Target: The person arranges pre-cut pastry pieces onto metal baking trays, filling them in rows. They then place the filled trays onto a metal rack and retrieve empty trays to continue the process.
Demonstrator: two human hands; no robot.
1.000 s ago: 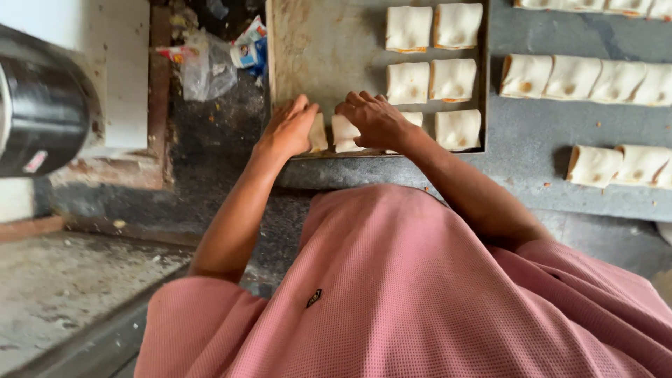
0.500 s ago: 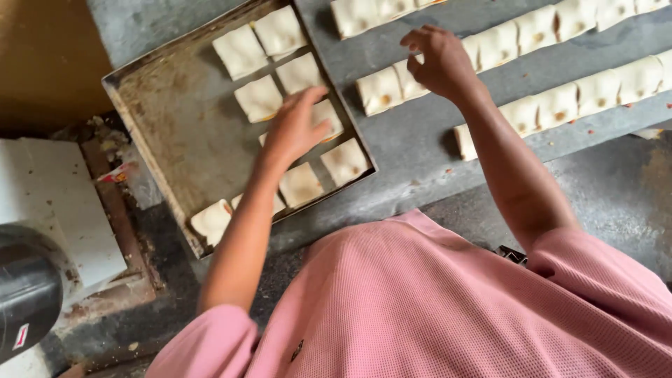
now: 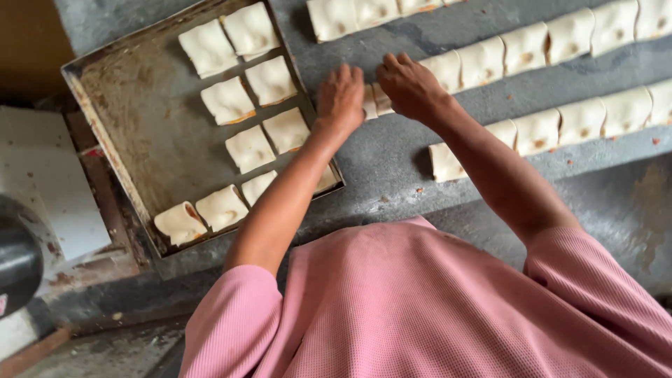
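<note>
a grey stone worktop [image 3: 420,161] in soft daylight, with a worn, stained ledge [image 3: 91,269] at its left.

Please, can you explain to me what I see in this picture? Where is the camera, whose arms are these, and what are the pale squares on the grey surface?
The picture comes from a camera worn on a person's head, looking down, so the pink shirt at the bottom is that person's own. There is no machine here, only two bare hands. The left hand and the right hand reach side by side to the near end of a row of dough squares on the grey worktop. The hands cover the piece they touch, so I cannot tell whether the fingers already grip it. More pale squares lie in rows above and below. To the left stands a worn metal tray, with about nine folded dough pieces along its right and near sides. A dark round object shows at the left edge.
</note>
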